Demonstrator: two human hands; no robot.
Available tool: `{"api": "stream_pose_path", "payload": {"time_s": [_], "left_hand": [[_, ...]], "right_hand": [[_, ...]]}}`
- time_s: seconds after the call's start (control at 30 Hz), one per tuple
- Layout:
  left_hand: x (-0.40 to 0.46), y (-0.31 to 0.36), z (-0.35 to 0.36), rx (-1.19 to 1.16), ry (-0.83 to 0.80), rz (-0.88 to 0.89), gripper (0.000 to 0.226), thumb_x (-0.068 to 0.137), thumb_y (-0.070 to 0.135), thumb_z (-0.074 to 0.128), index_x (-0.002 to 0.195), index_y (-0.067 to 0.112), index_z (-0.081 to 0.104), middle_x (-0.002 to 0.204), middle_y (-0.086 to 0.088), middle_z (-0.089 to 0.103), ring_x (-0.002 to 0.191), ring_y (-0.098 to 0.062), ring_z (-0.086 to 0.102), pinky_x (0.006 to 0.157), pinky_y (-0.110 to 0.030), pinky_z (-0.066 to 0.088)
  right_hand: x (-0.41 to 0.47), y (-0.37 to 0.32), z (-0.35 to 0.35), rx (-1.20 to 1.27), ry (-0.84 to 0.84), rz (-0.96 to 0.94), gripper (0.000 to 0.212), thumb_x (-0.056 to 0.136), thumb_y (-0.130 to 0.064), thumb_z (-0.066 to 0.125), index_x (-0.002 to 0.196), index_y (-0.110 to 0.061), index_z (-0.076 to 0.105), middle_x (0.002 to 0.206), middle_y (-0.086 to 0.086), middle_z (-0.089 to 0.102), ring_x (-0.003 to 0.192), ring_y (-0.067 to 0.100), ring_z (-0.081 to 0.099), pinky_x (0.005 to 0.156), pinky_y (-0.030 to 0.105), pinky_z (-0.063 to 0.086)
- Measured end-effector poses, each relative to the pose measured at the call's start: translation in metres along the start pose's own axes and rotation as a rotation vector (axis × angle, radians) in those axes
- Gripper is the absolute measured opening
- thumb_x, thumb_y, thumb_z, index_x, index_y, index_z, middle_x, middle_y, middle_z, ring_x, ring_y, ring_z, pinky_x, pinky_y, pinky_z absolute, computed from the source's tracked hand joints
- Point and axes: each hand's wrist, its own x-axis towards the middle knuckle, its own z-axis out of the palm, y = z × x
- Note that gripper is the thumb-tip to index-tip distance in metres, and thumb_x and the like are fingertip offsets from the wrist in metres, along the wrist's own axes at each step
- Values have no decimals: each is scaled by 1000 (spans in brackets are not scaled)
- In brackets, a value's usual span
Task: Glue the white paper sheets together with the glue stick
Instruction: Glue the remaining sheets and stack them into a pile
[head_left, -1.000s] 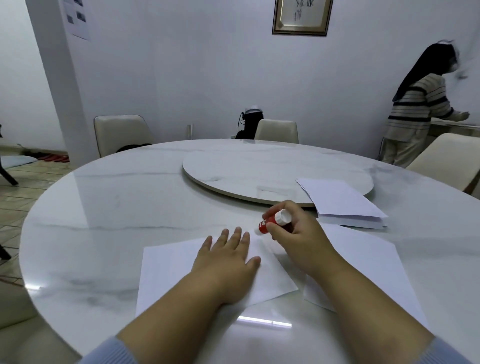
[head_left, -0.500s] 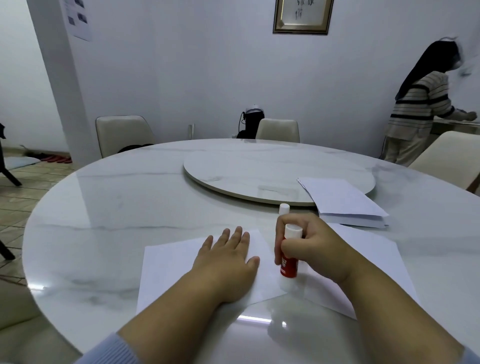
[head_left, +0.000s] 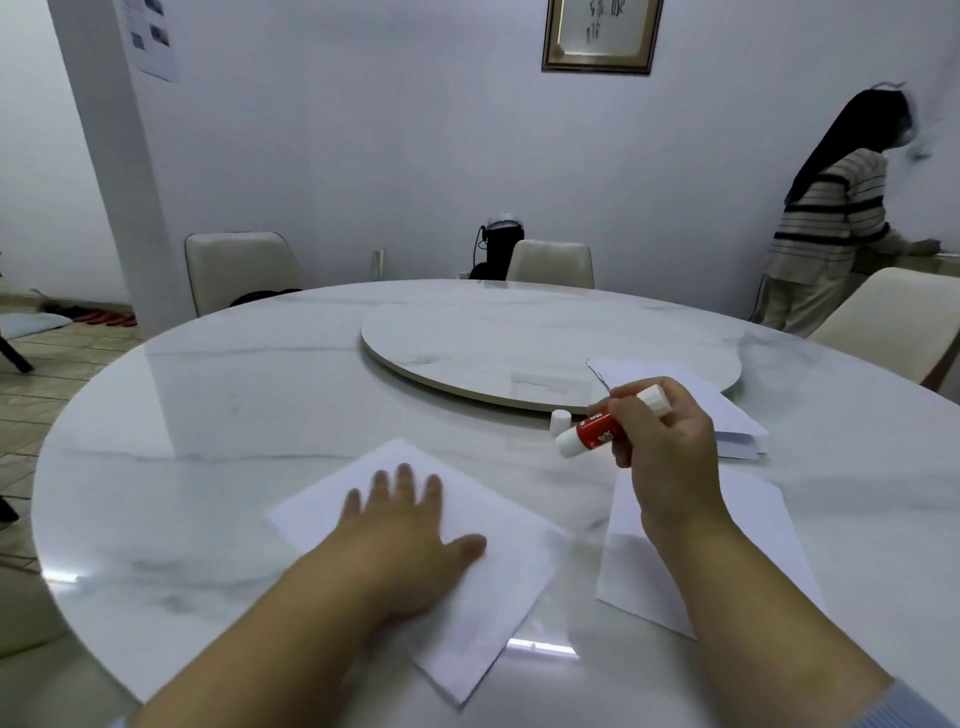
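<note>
A white paper sheet (head_left: 498, 587) lies turned like a diamond on the marble table (head_left: 234, 415) in front of me. My left hand (head_left: 410, 535) presses flat on it with straight fingers. My right hand (head_left: 660, 447) grips a red and white glue stick (head_left: 592, 431), lifted off the table and tilted, its lower end pointing down-left. Its white cap (head_left: 559, 419) stands on the table just left of the stick. A second white sheet (head_left: 769, 551) lies under my right forearm.
A stack of white paper (head_left: 727, 421) rests at the right, partly on the round turntable (head_left: 519, 343) in the table's middle. Chairs (head_left: 239, 270) stand around the far side. A person in a striped top (head_left: 831, 223) stands at the far right by the wall.
My right hand lifted the glue stick off the sheet and moved it up and to the right. My left hand turned the sheet under it into a diamond position.
</note>
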Motion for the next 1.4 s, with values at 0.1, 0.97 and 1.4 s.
{"api": "stream_pose_path", "payload": {"time_s": [0.1,0.97,1.4], "left_hand": [[1,-4,-14,-93,-106,251,79,84,60,47,148,39,6,155,21,-8,144,-4,-6,114,-29,0],[25,15,14,-63,137,187,57,97,30,15,150,17,-2,160,1,-9,145,-9,-8,118,-30,-4],[31,9,8,-14,82,204,66,96,50,18,150,18,-3,159,4,-9,145,-8,-9,118,-31,-4]], "right_hand": [[-5,3,6,-133,-91,-94,6,74,-11,57,74,-16,60,75,8,71,57,12,55,55,25,45],[-14,-3,23,-447,-587,-5,6,75,-16,59,78,-21,62,76,2,75,64,17,63,61,25,44],[-25,-38,3,-205,-1212,290,8,50,-9,48,54,-8,55,54,12,65,40,22,42,37,16,27]]}}
